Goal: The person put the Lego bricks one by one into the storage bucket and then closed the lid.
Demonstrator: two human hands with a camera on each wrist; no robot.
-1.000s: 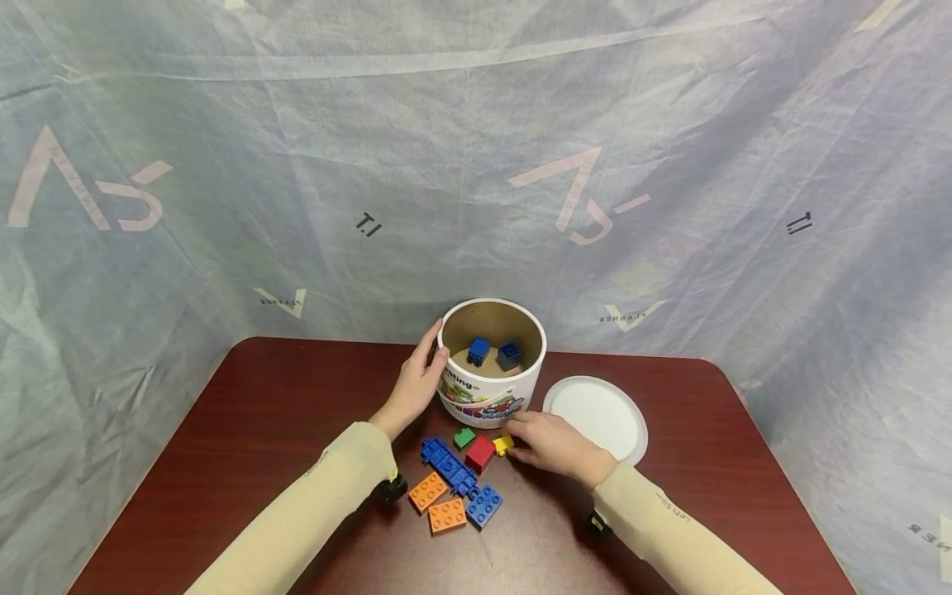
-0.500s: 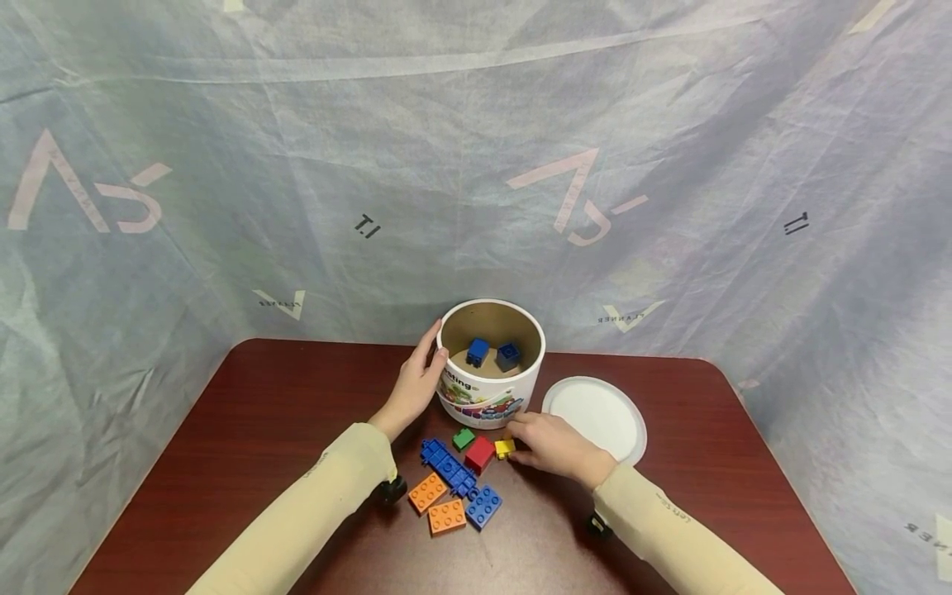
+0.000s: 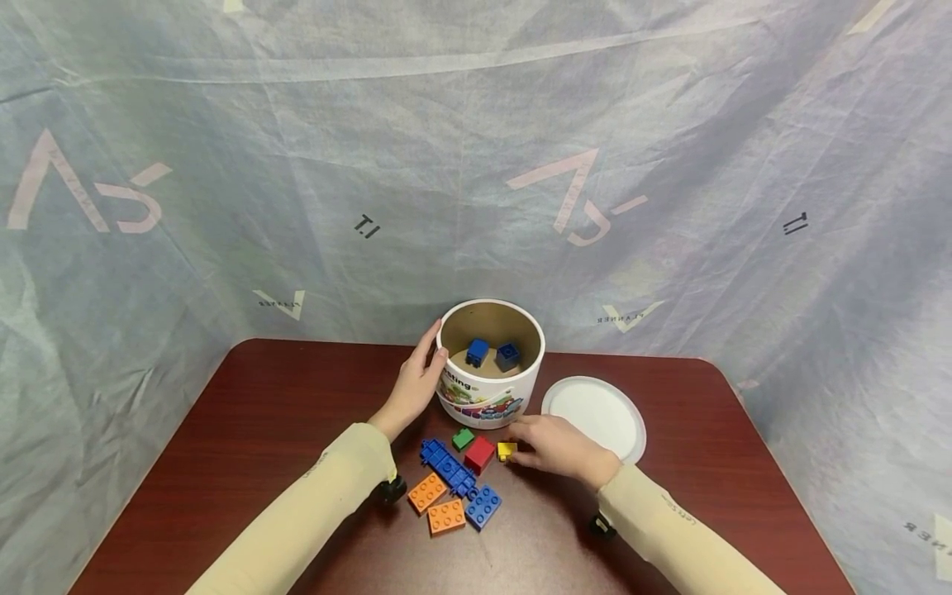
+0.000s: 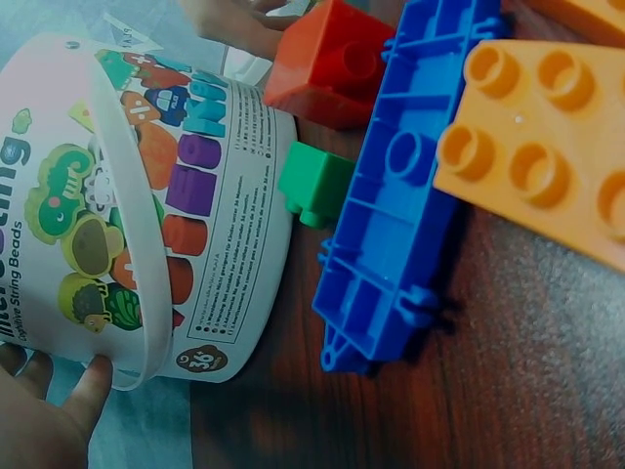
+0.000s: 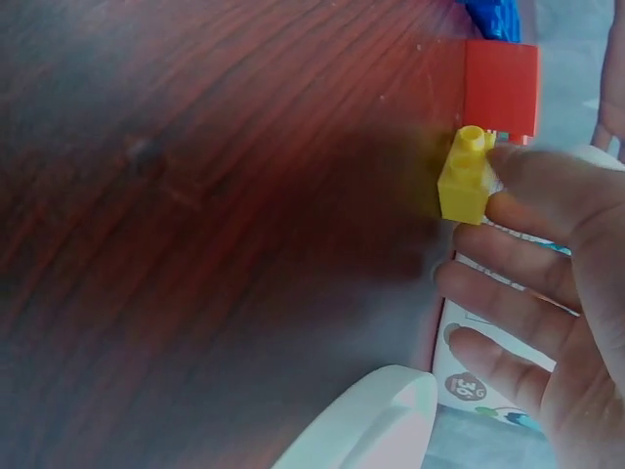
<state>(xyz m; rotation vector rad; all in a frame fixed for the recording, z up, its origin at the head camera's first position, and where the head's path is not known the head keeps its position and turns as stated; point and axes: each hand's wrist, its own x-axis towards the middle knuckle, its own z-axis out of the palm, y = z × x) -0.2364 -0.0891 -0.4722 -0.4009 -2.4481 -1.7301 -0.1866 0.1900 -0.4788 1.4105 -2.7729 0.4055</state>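
My left hand [image 3: 411, 390] steadies a white round bucket [image 3: 479, 411], its straight fingers resting along the left side near the rim. Two blue blocks [image 3: 477, 353] lie inside. In front of it, my right hand [image 3: 556, 446] has thumb and index finger at a small yellow building block [image 5: 464, 186], pinching its edge; the other fingers are spread loosely. Close beside the yellow block is a red block [image 3: 479, 454], with a small green block [image 3: 463, 439] to its left. The right wrist view shows the yellow block's studs uncovered.
A long blue toy base [image 3: 449, 468] lies left of the red block. Nearer me are two orange blocks [image 3: 446, 517] and a blue studded block [image 3: 483, 506]. The white lid [image 3: 595, 420] lies flat right of the bucket. A grey cloth backdrop [image 3: 476, 207] hangs behind the table.
The yellow block has turned and shifted slightly right and toward me, away from the red block, along with my right hand. My left hand stays on the bucket.
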